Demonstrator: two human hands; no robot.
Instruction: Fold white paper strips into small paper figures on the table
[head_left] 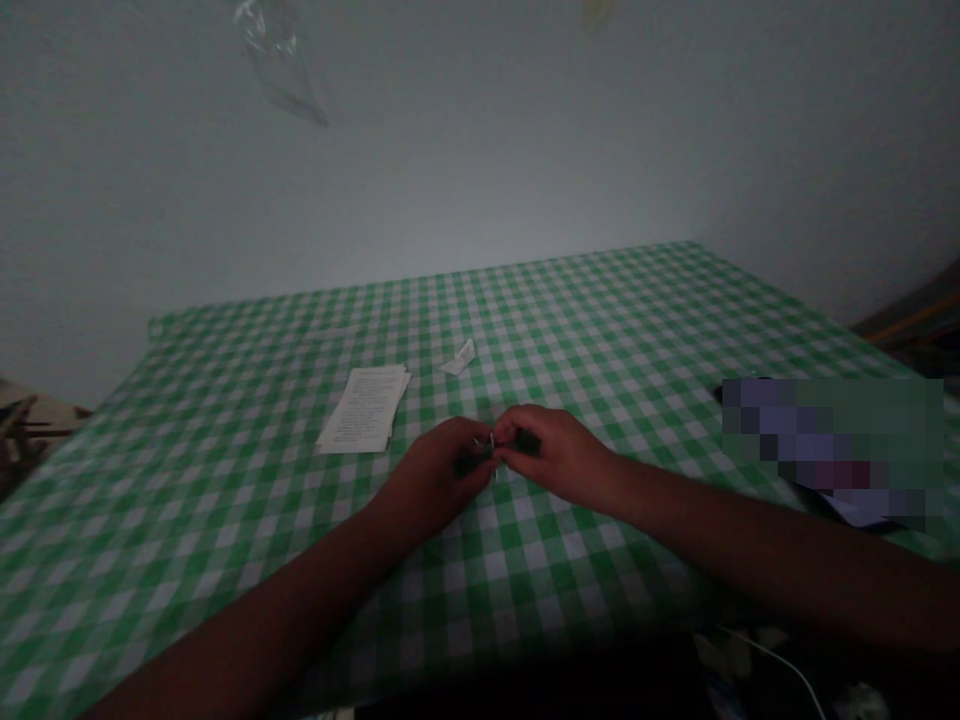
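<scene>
Carefully: my left hand (435, 465) pinches small dark piece (471, 463), my right hand (559, 440) seemingly another dark piece (527, 441), thin pale slivers (493, 438) between, right of printed sheets (365, 408). Identity unclear. Best steady wrists, fingertip pressure light, even.

**Green and White Checks Against Grey**

The tablecloth (600, 330) is checked green and white; the wall (450, 160), grey. White sheets (365, 408) carry dark print. The paper scrap (459, 358) and cable (793, 667) are whitish, the held object (466, 464) dark.
</scene>
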